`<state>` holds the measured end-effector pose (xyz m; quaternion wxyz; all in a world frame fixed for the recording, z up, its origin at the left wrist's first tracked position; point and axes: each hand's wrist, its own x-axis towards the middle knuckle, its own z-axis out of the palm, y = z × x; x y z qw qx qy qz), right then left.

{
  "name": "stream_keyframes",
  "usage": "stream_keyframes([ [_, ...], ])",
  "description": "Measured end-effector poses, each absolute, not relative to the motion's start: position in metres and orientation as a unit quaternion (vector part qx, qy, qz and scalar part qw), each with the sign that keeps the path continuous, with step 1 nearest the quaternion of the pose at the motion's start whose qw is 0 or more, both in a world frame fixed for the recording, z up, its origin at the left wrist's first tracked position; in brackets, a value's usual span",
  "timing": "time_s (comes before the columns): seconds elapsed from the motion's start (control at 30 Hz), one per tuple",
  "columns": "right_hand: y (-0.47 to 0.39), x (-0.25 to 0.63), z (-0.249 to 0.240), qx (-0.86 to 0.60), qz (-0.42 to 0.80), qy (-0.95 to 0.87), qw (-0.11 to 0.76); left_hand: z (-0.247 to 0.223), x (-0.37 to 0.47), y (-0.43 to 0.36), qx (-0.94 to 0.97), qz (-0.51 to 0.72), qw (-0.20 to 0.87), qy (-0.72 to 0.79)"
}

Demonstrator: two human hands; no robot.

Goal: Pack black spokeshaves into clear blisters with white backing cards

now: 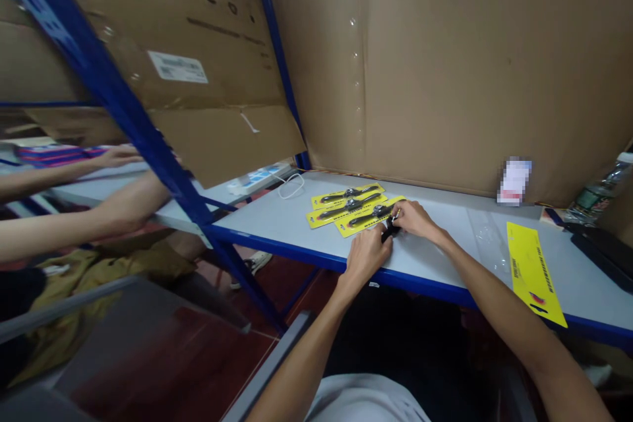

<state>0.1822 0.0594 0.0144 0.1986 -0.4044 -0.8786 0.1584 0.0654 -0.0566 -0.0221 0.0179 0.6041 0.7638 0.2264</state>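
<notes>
Both my hands are at the front edge of the white table, closed around a black spokeshave (pixel 390 231). My left hand (pixel 368 252) grips its near end, and my right hand (pixel 414 217) pinches the far end with bent fingers. Much of the tool is hidden by the fingers. Just beyond lie three yellow cards, overlapping, each with a dark spokeshave on it: a front one (pixel 373 215), a middle one (pixel 346 206) and a back one (pixel 349 194). To the right of my right arm are a bare yellow card (pixel 537 270) and a clear plastic piece (pixel 489 241).
Cardboard panels (pixel 445 79) wall the table's back and left, beside a blue metal post (pixel 123 105). At the right are a phone-like item (pixel 514 182), a plastic bottle (pixel 596 194) and a black case (pixel 603 250). Another person's arms (pixel 99 217) and a power strip (pixel 262 178) are at the left.
</notes>
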Motion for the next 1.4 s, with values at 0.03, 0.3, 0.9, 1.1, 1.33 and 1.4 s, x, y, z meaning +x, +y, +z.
stream_keyframes([
  [0.03, 0.061, 0.183, 0.015, -0.396, 0.150, -0.884, 0.200, -0.022, 0.065, -0.056, 0.603, 0.229, 0.022, 0.764],
  [0.3, 0.066, 0.183, 0.018, -0.374, 0.165, -0.895, 0.176, -0.023, 0.064, -0.057, 0.620, 0.225, 0.020, 0.751],
  [0.9, 0.054, 0.183, 0.026, -0.358, 0.212, -0.891, 0.180, -0.022, 0.065, -0.058, 0.624, 0.215, 0.010, 0.751],
  [1.1, 0.053, 0.188, 0.026, -0.425, 0.072, -0.884, 0.182, -0.023, 0.065, -0.058, 0.620, 0.209, 0.005, 0.756],
  [1.33, 0.052, 0.183, 0.026, -0.368, 0.170, -0.889, 0.213, -0.024, 0.065, -0.056, 0.616, 0.205, 0.020, 0.761],
  [1.4, 0.050, 0.183, 0.028, -0.362, 0.208, -0.886, 0.200, -0.024, 0.065, -0.055, 0.615, 0.207, 0.019, 0.761],
])
